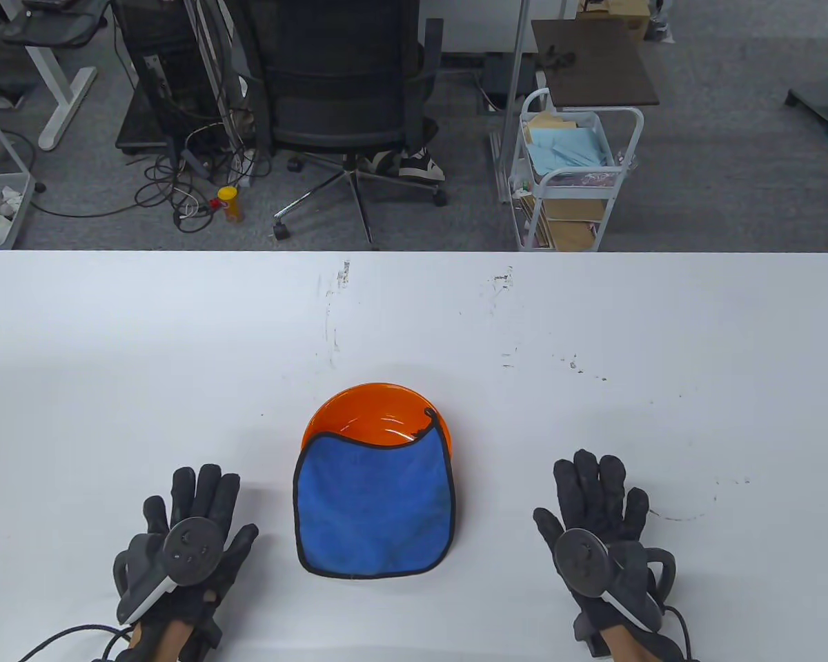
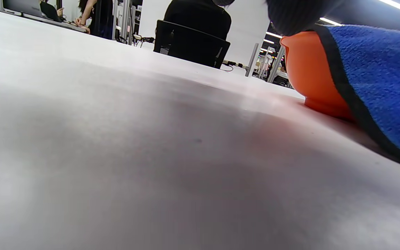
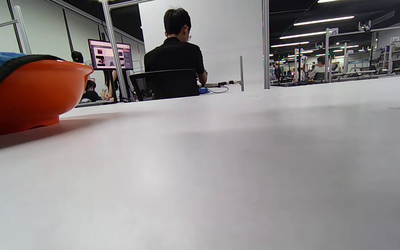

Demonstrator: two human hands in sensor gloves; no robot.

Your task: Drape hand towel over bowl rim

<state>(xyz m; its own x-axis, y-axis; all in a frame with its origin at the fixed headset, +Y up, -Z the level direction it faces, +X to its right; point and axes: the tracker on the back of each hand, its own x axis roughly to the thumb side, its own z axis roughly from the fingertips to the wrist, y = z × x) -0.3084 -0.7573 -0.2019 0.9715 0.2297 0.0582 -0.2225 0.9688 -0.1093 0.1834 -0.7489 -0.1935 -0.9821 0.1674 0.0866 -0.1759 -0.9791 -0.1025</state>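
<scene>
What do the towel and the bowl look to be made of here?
Hand towel: blue fuzzy cloth, probably microfiber or terry, with visible nap and black stitched edging. Bowl: glossy orange, likely plastic, smooth with light glare inside; possibly slightly translucent, hard to confirm.

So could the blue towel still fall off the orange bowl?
Maybe. Most of the blue towel hangs over the near rim of the orange bowl onto the table, and only its top edge lies inside, so its weight might slide it off. Both hands, left hand and right hand, lie flat nearby; a bump could shift the bowl.
</scene>
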